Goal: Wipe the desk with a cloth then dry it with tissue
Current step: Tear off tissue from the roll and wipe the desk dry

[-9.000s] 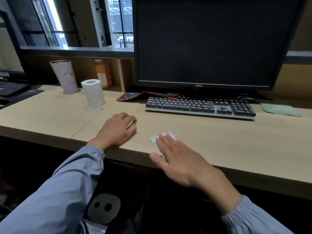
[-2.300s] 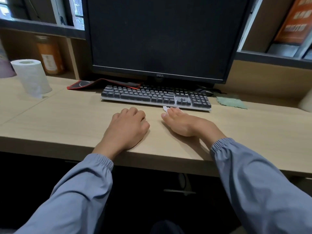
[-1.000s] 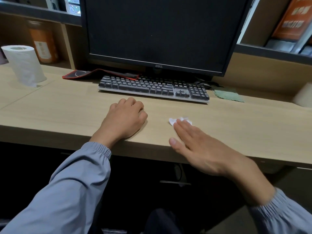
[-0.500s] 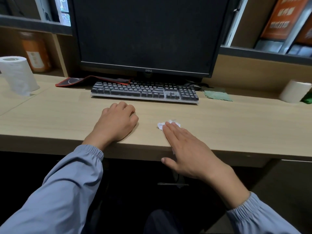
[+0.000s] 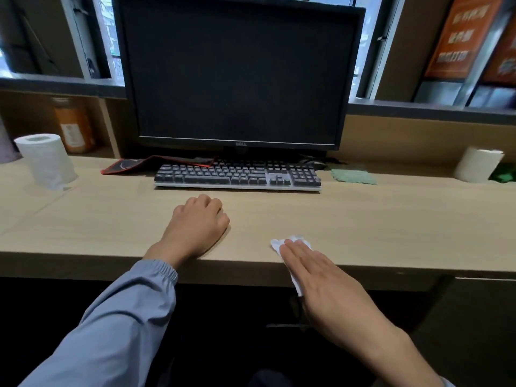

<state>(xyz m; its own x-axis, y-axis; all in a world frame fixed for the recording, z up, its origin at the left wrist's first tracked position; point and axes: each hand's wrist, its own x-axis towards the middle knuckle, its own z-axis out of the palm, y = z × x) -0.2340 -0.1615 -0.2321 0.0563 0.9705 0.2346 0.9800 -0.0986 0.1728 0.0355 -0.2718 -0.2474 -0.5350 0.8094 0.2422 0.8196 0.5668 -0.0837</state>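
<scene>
A crumpled white tissue [image 5: 279, 243] lies at the front edge of the light wooden desk [image 5: 391, 219]. My right hand [image 5: 326, 286] presses on it with straight fingers, the palm hanging past the desk edge; part of the tissue shows under the palm. My left hand [image 5: 196, 227] rests on the desk as a loose fist in front of the keyboard and holds nothing. A green cloth [image 5: 353, 176] lies flat at the back, right of the keyboard.
A dark keyboard [image 5: 237, 175] sits under a black monitor [image 5: 237, 76]. A red-edged mouse pad [image 5: 131, 164] lies behind the keyboard's left end. Tissue rolls stand at far left [image 5: 46, 160] and far right [image 5: 477, 164]. An orange jar [image 5: 74, 125] stands in a shelf recess.
My right hand has drawn the tissue back toward the front edge of the desk and a little to the right. My left hand has stayed in place.
</scene>
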